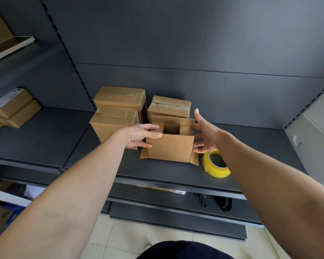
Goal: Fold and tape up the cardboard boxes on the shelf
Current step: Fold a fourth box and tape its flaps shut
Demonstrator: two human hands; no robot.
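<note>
While open box (170, 146) sits mid-shelf (54, 139), left hand (138, 135) grips its left edge; right hand (207, 136) spread wide beside it. You square walls, fold flaps flat, then reach tape (215, 166).

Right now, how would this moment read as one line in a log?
step: folding open box | left hand: on box's left side | right hand: open, beside right side | tape: on shelf, unused
</note>
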